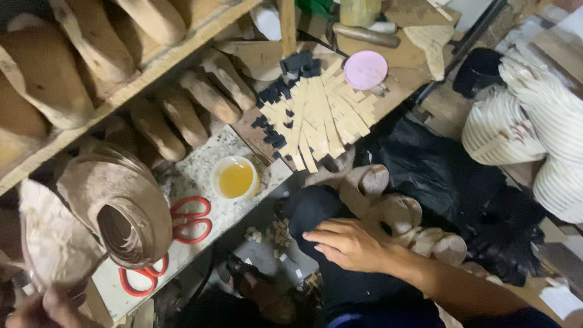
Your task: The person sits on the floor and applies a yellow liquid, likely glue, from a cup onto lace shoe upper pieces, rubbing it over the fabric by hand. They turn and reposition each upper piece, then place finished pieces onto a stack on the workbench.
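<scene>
My right hand (347, 244) lies flat on my dark-clad knee (316, 209), fingers slightly apart and holding nothing. Just right of it sit several pale shoe soles with heels (398, 212). My left hand (45, 308) is at the bottom left corner, partly cut off, its fingers curled on the lower edge of a pale tan sheet (51, 240). Beside that sheet stands a big roll of brown material (124, 209). Red-handled scissors (191, 220) lie on the speckled board (200, 173) next to the roll.
A small tub of yellow glue (235, 179) stands on the board. Tan strips (319, 118) fan out beyond it, with black pieces (284, 85) and a pink lid (365, 69). Wooden shoe lasts (182, 112) fill the shelves at left. A black bag (449, 176) and white ribbed pieces (528, 115) lie right.
</scene>
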Tool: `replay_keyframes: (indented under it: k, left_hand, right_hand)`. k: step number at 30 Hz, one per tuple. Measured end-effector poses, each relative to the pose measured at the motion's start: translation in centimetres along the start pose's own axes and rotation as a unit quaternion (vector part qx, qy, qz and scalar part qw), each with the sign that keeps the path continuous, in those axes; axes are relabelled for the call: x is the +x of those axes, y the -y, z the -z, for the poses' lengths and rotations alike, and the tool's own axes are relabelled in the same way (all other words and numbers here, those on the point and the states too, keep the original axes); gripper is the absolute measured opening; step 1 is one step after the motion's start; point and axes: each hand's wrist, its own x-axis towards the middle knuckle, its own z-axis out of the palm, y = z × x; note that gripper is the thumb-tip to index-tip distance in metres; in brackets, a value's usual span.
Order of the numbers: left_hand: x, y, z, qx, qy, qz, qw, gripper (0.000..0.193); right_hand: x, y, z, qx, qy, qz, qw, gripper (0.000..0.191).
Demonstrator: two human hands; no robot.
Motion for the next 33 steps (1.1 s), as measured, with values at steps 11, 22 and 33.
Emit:
replay_keyframes:
  k: [11, 22, 33]
  left_hand:
    - [-11.5, -3.8, -6.9, -0.010, -0.041, 0.175, 0.984, 0.026]
    - [-16.9, -6.4, -11.4, -0.117, 0.014, 0.111, 0.987, 0.011]
    - [-19.0, -9.2, -12.3, -0.307, -0.009, 0.357, 0.882, 0.047]
  right_hand:
    - [4.5, -0.5, -3.0, 0.015, 0.019, -0.024, 0.999, 0.030]
    - [6.9, -0.7, -9.9, 0.274, 0.051, -0.151, 0.948, 0.051]
    - [7.3, 0.2, -12.4, 0.315, 0.061, -0.200, 0.926, 0.064]
